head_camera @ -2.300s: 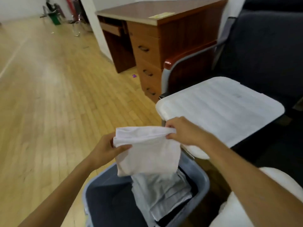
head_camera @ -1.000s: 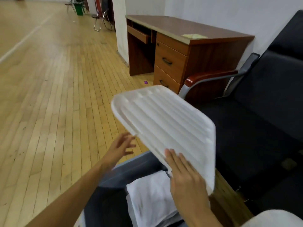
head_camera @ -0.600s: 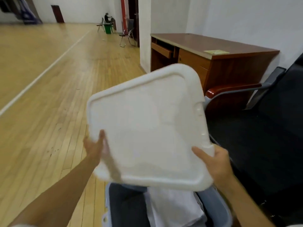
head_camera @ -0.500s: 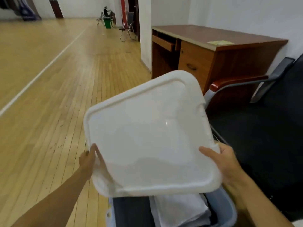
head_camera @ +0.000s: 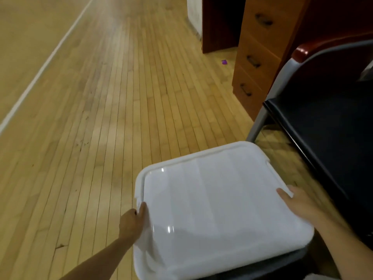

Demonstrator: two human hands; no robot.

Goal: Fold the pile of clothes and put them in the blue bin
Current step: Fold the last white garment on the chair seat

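Observation:
A white plastic lid (head_camera: 218, 207) lies flat over the blue bin (head_camera: 282, 263), of which only a dark strip of rim shows under the lid's near right edge. My left hand (head_camera: 132, 221) grips the lid's left edge, thumb on top. At the right edge, my right hand (head_camera: 298, 203) holds the lid with its thumb lying on the top face. The folded clothes inside the bin are hidden by the lid.
A dark padded chair (head_camera: 331, 118) with a grey metal frame and a red-brown armrest stands close on the right. Behind it is a wooden desk with drawers (head_camera: 256, 57). Wooden floor (head_camera: 101, 118) stretches to the left and ahead.
Both hands have lowered the white lid from a tilted position in the air down onto the bin. The white folded clothes seen in the bin are now covered.

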